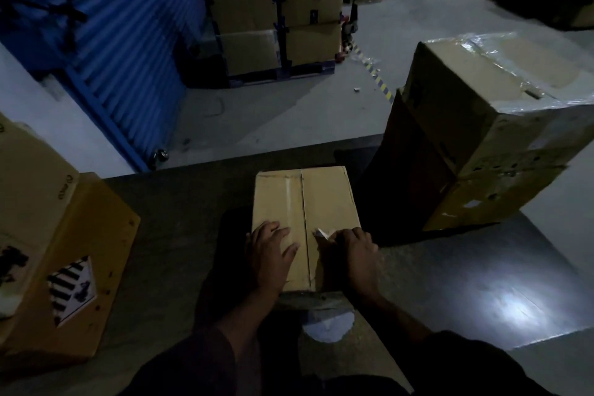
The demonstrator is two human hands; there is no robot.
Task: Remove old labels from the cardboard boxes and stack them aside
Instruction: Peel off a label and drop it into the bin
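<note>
Pinching a white paper label [322,232], right hand [355,254]; left hand [271,254] flat on rectangular cardboard box [305,199].

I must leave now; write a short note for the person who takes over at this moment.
Left hand: flat, fingers straight, pressing the small box in front of you.
Right hand: pinches a lifted white label scrap on the same box, right of its centre seam.
Done: scrap edge is raised.
Left: peel it off fully, stack this box aside. The box with a striped diamond label at left is not yet cleaned.
</note>
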